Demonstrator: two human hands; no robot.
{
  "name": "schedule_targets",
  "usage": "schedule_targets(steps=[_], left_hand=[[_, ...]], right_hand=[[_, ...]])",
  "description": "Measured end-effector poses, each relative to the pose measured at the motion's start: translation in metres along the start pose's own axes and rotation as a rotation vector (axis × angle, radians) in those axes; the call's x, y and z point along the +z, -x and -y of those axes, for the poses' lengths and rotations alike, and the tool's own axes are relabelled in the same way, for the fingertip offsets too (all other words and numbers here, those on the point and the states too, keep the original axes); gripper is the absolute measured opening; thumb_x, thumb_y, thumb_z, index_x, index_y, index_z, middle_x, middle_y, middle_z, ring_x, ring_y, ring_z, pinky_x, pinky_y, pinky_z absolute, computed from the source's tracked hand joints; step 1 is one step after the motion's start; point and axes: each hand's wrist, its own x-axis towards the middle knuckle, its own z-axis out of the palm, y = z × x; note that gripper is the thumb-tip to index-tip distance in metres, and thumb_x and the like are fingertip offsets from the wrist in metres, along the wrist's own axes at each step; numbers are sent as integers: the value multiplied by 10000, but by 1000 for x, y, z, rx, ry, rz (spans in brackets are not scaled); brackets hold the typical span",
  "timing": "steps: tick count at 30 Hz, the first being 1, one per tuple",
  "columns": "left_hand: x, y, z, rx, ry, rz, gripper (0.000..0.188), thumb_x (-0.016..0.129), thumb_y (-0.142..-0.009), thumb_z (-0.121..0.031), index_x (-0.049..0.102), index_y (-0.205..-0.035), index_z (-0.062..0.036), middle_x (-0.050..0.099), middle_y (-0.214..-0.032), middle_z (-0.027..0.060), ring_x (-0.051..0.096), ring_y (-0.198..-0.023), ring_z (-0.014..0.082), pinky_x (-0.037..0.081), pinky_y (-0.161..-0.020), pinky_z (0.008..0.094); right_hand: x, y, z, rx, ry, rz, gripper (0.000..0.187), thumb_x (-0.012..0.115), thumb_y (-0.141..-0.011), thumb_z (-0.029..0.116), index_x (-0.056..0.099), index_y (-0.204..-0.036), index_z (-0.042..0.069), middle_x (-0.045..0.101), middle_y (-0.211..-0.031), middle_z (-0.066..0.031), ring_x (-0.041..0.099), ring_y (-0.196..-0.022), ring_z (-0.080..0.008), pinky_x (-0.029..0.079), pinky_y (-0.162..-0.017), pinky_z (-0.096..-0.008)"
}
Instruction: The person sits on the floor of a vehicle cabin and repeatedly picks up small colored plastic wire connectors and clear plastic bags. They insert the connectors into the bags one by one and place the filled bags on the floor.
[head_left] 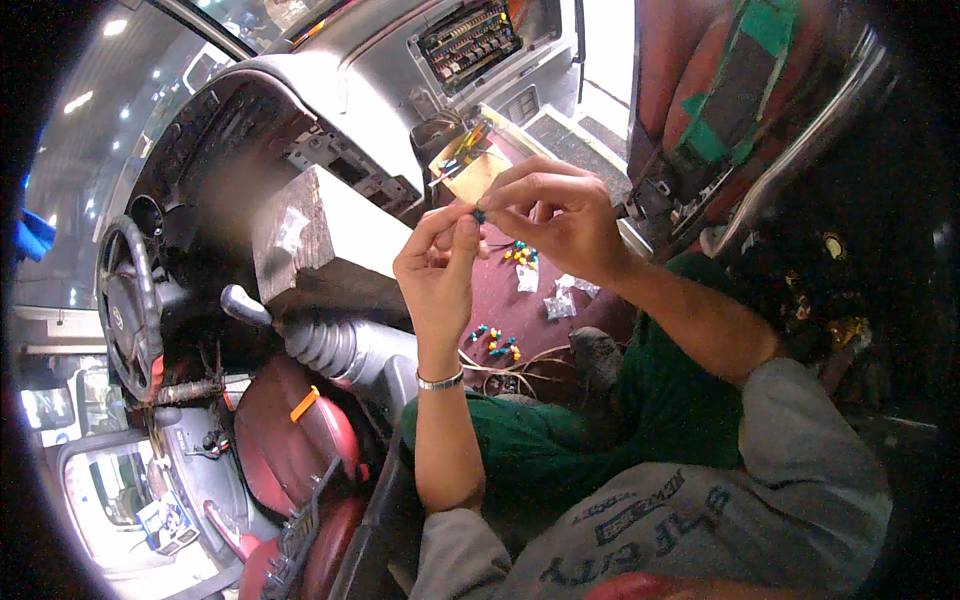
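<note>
A small blue piece (pixel 479 216) sits at the meeting fingertips of both hands, mostly covered by them, so its exact kind does not show. My left hand (pixel 437 255), with a metal band at the wrist, pinches it from the left. From the right, my right hand (pixel 570 215) pinches it between thumb and finger. Below the hands, a pile of small yellow and blue pieces (pixel 521 255) lies on the dark red floor mat (pixel 545 335). A second scatter of small blue, yellow and red pieces (pixel 494 343) is nearer to me.
Small clear plastic bags (pixel 560 303) lie beside the pile. Pale wires (pixel 515 372) cross the floor near my foot. Left of my hands are a wooden beam (pixel 345 240), a gear lever (pixel 243 304) and a steering wheel (pixel 128 305). An open fuse panel (pixel 470 48) is ahead.
</note>
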Motion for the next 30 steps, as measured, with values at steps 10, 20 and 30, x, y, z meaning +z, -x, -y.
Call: schedule_targets(steps=[10, 20, 30], left_hand=[[9, -2, -3, 41, -184, -5, 146, 570, -1083, -153, 605, -1039, -18, 527, -891, -40, 440, -807, 39, 372, -719, 196], [7, 3, -8, -72, 33, 81, 188, 521, -1109, -258, 574, -1099, -79, 533, -963, -40, 514, -850, 36, 444, -735, 201], [0, -2, 3, -192, 291, 169, 258, 481, -1122, -311, 557, -1156, -67, 598, -1075, 19, 618, -943, 89, 549, -730, 226]], right_hand=[[-5, 0, -8, 73, -56, 113, 140, 786, -869, 88, 772, -1007, 72, 739, -1009, -29, 649, -723, -76, 502, -577, -234], [-7, -3, 6, 39, -38, 122, 84, 743, -882, 82, 715, -960, 63, 666, -848, -66, 689, -726, -184, 546, -594, -313], [-1, 2, 2, -34, -61, 111, 137, 724, -862, 24, 696, -994, 45, 674, -949, -58, 670, -745, -149, 521, -562, -276]])
